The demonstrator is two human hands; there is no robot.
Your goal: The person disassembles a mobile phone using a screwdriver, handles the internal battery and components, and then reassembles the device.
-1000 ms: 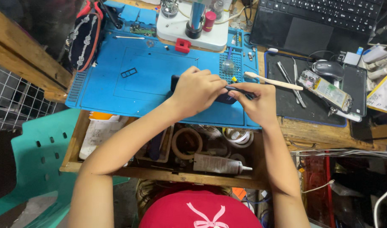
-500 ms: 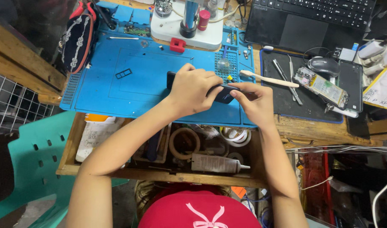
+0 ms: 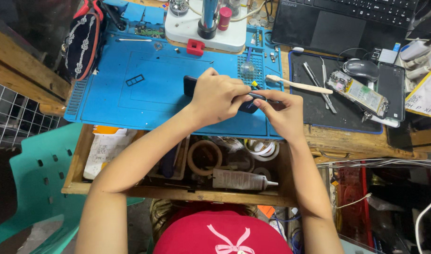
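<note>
both hands slid slightly left; left hand [image 3: 219, 96] grips dark phone [image 3: 246, 104], right hand [image 3: 280, 112] pinches a tool at its 3 o'clock edge, likely prying.

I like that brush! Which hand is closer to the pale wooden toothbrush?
Right. The right hand sits just below the pale wooden toothbrush; the left hand is farther left.

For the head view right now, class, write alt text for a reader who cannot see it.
Two hands, left hand and right hand, grip a dark phone on a blue work mat. An open drawer sits below, a laptop behind.
</note>
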